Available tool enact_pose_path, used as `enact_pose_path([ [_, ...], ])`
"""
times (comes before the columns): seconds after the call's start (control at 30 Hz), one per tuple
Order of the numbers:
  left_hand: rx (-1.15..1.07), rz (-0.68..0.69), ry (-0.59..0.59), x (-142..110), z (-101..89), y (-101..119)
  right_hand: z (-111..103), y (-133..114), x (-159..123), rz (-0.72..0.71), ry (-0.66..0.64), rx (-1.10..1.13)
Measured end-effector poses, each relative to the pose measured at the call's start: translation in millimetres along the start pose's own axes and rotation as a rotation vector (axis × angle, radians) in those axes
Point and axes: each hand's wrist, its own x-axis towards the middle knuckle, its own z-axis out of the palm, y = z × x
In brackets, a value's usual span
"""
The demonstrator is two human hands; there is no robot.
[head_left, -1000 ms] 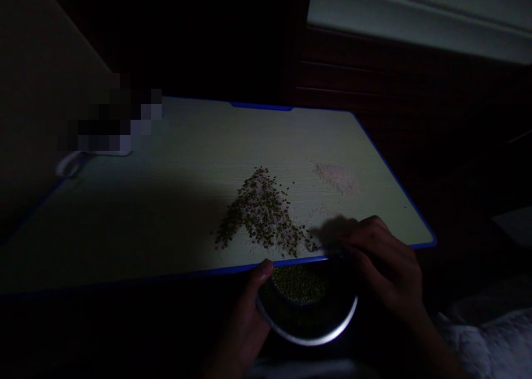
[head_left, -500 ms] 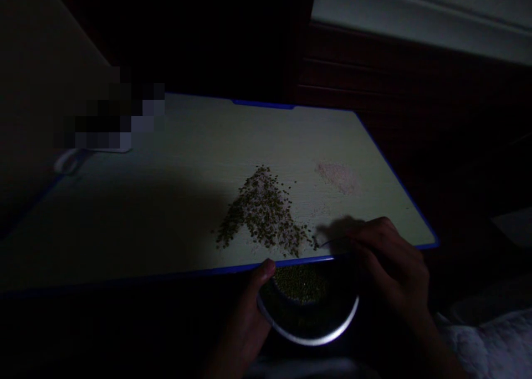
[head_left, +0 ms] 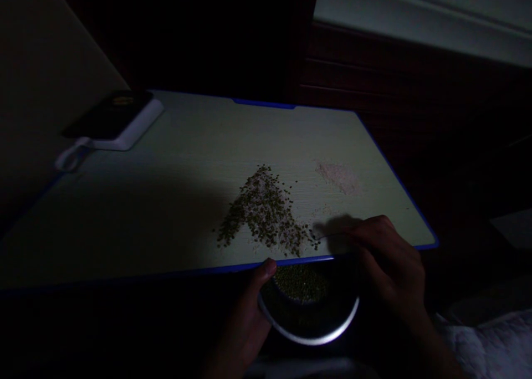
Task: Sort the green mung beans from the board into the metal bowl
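My left hand [head_left: 253, 307] grips the left rim of a round metal bowl [head_left: 318, 339], its thumb up against the board's edge. Green beans, likely mung beans [head_left: 301, 282], lie inside the bowl, which sits just below that edge. My right hand [head_left: 390, 257] is closed in a pinch on a thin, dark, stick-like tool [head_left: 334, 234]; its exact kind is too dim to make out. The tool's tip is beside a few loose beans at the right end of a mixed pile of green beans and pale grains [head_left: 266, 210].
A small heap of pale grains [head_left: 338, 177] lies right of the mixed pile on the pale, blue-edged board [head_left: 199, 141]. At the board's far left rests a dark-topped white device with a loop strap [head_left: 120, 121]. A quilted white cloth [head_left: 490, 346] is at lower right.
My right hand has shifted slightly up and left, and the tool's tip with it, up off the board's near edge. My left hand and the bowl stay nearly still.
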Motion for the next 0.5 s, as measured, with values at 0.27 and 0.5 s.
enact_pose_path([
  [0.27, 0.000, 0.004, 0.010, 1.5, 2.1, 0.0, -1.6, -1.8, -3.2, 0.050, -0.004, 0.014],
  [0.5, 0.012, -0.005, 0.013, 1.8, 1.5, -0.6, 2.0, -2.5, -3.2, -0.006, -0.058, 0.070],
])
